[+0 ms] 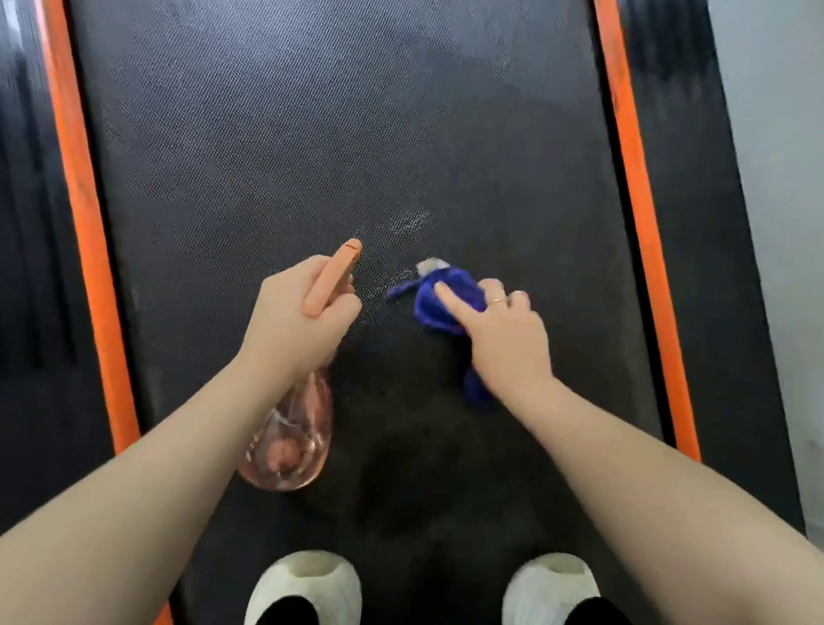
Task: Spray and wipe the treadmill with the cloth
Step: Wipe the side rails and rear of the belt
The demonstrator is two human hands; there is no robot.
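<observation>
Treadmill belt (318,122) runs lengthwise away from the person; right hand (504,338) presses the blue cloth (445,298) on it, left hand (296,319) beside it clenches the spray bottle (296,432), nozzle forward.

Head cam, looks steeply down, close over treadmill (318,122)

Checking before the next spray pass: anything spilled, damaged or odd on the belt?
Nothing damaged. Small wet glints on the black textured treadmill belt just ahead of the blue cloth look like spray, not a spill.
</observation>
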